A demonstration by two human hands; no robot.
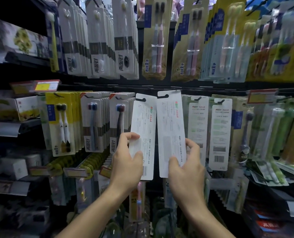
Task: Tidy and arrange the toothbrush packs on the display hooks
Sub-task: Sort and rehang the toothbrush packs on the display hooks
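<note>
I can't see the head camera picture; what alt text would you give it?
Two hands each hold a white toothbrush pack, back side out: the left hand grips the left pack, the right hand the right pack. Both packs hang from hooks on a shop display crowded with other toothbrush packs.
</note>
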